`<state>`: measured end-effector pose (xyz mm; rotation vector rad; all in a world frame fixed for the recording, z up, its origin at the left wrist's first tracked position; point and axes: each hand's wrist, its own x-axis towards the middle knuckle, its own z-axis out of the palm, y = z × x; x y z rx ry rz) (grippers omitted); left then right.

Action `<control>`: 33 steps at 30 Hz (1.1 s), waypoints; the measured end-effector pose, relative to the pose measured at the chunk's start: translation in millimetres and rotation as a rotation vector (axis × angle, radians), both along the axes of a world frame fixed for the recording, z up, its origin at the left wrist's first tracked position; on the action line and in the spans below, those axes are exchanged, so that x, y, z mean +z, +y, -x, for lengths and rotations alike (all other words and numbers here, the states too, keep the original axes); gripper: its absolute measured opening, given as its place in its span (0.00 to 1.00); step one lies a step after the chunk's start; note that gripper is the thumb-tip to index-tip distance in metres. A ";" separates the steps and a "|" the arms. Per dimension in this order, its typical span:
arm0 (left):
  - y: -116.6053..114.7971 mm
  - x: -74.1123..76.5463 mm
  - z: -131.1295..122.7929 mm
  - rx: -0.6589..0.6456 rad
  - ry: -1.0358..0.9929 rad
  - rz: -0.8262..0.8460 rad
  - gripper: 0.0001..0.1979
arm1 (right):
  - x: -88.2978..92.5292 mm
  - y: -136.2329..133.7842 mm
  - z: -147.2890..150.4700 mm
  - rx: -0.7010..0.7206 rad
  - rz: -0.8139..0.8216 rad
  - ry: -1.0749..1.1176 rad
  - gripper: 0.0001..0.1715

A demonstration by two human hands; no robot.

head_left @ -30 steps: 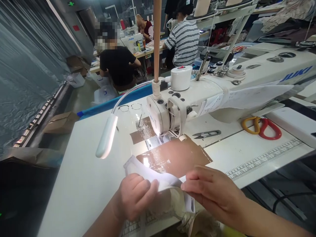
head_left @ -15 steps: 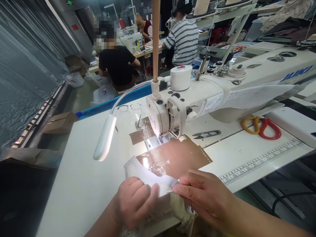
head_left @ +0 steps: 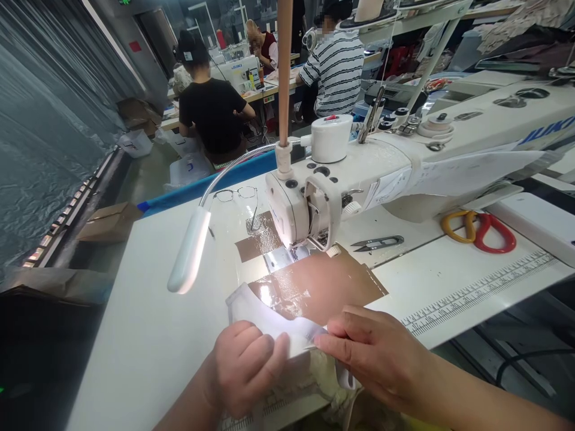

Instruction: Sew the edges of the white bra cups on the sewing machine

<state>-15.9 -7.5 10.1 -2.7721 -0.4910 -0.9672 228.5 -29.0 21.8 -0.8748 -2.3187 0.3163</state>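
A white fabric piece (head_left: 260,311) with a curved edge lies across the front of the sewing table, between my hands. My left hand (head_left: 251,365) is closed on its near left part, fingers curled and thumb pressed down. My right hand (head_left: 377,353) pinches the right end between thumb and fingers, and a folded strip hangs below it. Cream cloth (head_left: 323,377) shows under the piece at the table's front edge. Beyond my hands stands the white sewing machine (head_left: 291,209), its needle area lit and away from the fabric.
Thread snips (head_left: 377,243) and scissors with yellow and red handles (head_left: 494,232) lie to the right, near a printed ruler (head_left: 480,293). Glasses (head_left: 236,193) and a lamp (head_left: 191,251) are at left. Co-workers sit beyond, one in a black shirt (head_left: 213,114).
The view has shifted very slightly. Both hands keep their hold on the white fabric, and the folded strip under my right hand shows a little more.
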 end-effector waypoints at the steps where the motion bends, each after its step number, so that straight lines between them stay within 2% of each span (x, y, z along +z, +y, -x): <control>1: 0.1 -0.4 0.2 0.000 0.001 0.002 0.12 | 0.2 0.3 0.0 -0.002 -0.018 0.003 0.15; 10: 0.0 -0.3 -0.2 -0.002 -0.006 0.021 0.11 | 3.3 5.3 -1.5 0.032 -0.086 -0.105 0.15; 16: -0.2 -9.0 1.2 0.035 0.006 0.044 0.14 | 28.1 12.0 -0.5 0.100 -0.120 -0.313 0.16; 20: 0.2 -9.8 -1.8 0.039 -0.003 0.185 0.16 | 36.4 20.0 5.1 0.157 -0.165 -0.358 0.14; 22: 2.0 -5.2 -4.4 0.005 -0.034 0.346 0.14 | 31.8 27.1 7.9 0.184 -0.171 -0.368 0.14; 26: 7.5 5.5 -7.4 -0.062 -0.081 0.890 0.09 | 16.1 45.5 10.0 0.310 -0.120 -0.426 0.11; 30: 11.5 5.9 -8.3 -0.021 -0.169 1.450 0.15 | 12.2 59.8 9.9 0.433 0.000 -0.404 0.10; 33: 13.0 1.3 -9.3 -0.010 -0.270 1.742 0.18 | 15.2 65.1 10.2 0.515 0.095 -0.328 0.11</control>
